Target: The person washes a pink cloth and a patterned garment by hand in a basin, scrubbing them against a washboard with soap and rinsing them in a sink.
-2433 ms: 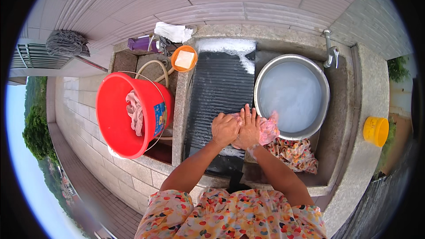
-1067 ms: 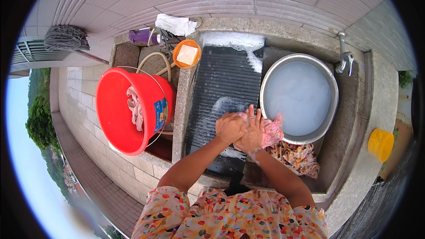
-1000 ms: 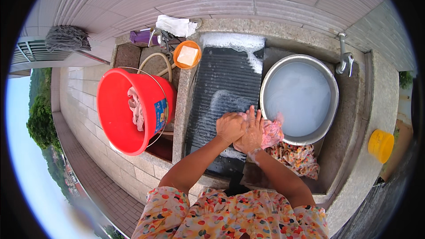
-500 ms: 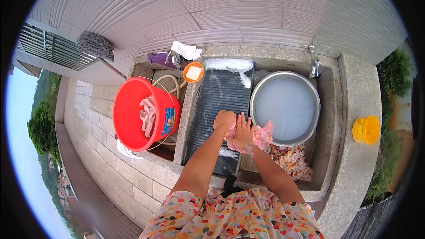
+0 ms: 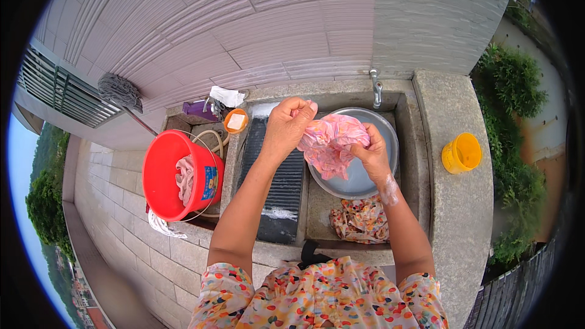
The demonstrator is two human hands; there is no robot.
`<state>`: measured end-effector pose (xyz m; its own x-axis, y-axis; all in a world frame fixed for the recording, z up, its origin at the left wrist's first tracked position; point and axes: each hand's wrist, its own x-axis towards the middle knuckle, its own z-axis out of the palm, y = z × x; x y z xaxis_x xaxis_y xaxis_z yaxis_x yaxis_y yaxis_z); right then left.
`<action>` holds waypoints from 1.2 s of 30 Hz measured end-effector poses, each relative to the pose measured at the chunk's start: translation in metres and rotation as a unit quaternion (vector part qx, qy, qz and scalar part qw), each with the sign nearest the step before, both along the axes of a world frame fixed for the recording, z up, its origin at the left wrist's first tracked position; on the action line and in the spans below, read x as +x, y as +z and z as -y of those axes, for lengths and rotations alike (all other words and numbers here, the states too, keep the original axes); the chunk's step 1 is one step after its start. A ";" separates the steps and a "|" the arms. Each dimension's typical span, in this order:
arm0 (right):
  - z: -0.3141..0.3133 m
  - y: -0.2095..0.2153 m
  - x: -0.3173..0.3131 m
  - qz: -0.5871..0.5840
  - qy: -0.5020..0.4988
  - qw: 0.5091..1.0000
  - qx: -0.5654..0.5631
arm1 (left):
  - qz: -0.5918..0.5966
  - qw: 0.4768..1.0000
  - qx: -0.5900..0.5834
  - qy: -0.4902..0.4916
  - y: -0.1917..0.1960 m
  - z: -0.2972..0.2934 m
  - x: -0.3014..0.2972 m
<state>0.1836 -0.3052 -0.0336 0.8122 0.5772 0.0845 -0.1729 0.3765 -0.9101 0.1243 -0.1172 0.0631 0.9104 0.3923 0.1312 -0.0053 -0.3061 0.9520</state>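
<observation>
A: Logging hands. The left hand (image 5: 291,123) is gripping the upper left of the pink cloth (image 5: 332,143), fingers curled closed around a bunched fold. The right hand (image 5: 370,153) is clamping the cloth's right side, thumb on top.

B: Position of the cloth?

A: It is hanging bunched between both hands, raised over the near rim of the metal basin (image 5: 381,173), which is sitting inside the stone sink (image 5: 407,94) under the tap (image 5: 376,85).

B: Surroundings?

A: The dark ribbed washboard (image 5: 281,192) is lying left of the basin, below the left forearm. A patterned garment (image 5: 361,220) is lying crumpled in the sink just below the basin. The red bucket (image 5: 167,176), holding pale laundry, is standing left of the sink. A small orange dish (image 5: 235,120) is resting at the washboard's top left corner. A yellow cup (image 5: 462,153) is standing on the ledge to the right, well apart.
</observation>
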 end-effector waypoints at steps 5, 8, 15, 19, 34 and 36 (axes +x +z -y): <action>0.031 -0.031 0.018 0.028 -0.110 0.971 -0.208 | 0.057 0.968 0.197 0.144 -0.049 -0.015 0.024; 0.042 -0.052 0.012 -0.042 -0.160 0.979 -0.115 | -0.052 0.994 -0.002 0.094 -0.093 -0.023 0.035; 0.052 -0.041 -0.019 -0.103 -0.248 0.962 -0.051 | 0.090 0.986 0.098 0.099 -0.096 -0.026 0.038; 0.045 -0.077 -0.040 -0.104 -0.361 0.926 0.040 | 0.203 0.923 0.308 0.107 -0.097 -0.024 0.052; 0.010 -0.192 0.018 0.233 -0.188 0.703 -0.645 | -0.233 0.928 0.277 -0.082 -0.298 0.035 0.094; -0.003 -0.214 0.021 0.164 -0.119 0.699 -0.685 | -0.345 0.900 0.259 -0.057 -0.311 0.045 0.090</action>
<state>0.2049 -0.3019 -0.2480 0.9656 0.1501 -0.2122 0.0485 -0.9061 -0.4202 0.2147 -0.1625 -0.2476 0.8754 0.3410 -0.3427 0.4740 -0.7449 0.4696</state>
